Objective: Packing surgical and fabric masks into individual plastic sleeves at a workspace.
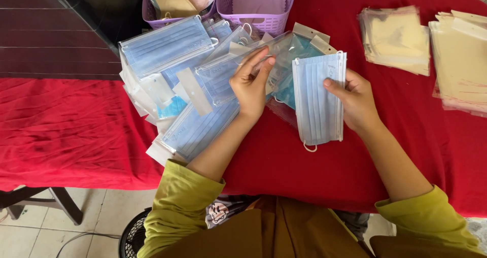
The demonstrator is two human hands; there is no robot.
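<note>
— While the right hand point(357, 103) pinches a loose blue pleated face mask point(318, 98) by its right edge, thumb on top, what is the left hand doing?

— The left hand point(251, 83) has its fingers closed on the mouth of a clear plastic sleeve point(284, 52), just left of the mask. The two hands are apart, each clamped on its own thing, with the mask hanging upright between them over the middle of the table.

— And around them?

— To the left of the left hand lies a loose heap of bagged blue masks point(177, 80), overlapping one another and reaching toward the table's left part. Toward the far edge stand two lilac plastic baskets point(253, 7); the left one holds pale cloth items, though I cannot tell exactly what. At the far right corner sit stacks of empty clear sleeves point(395, 37), well apart from the hands.

— The surface?

— A table under a red cloth point(71, 131), wrinkled, hanging over the near edge. On the far left a dark, glossy panel point(35, 35) runs behind it.

— The room?

— Pale floor tiles point(101, 217) show below the near edge, with a dark table leg point(63, 202), a thin cable, and part of a black fan grille point(134, 235). The person wears yellow-green sleeves point(177, 207).
</note>
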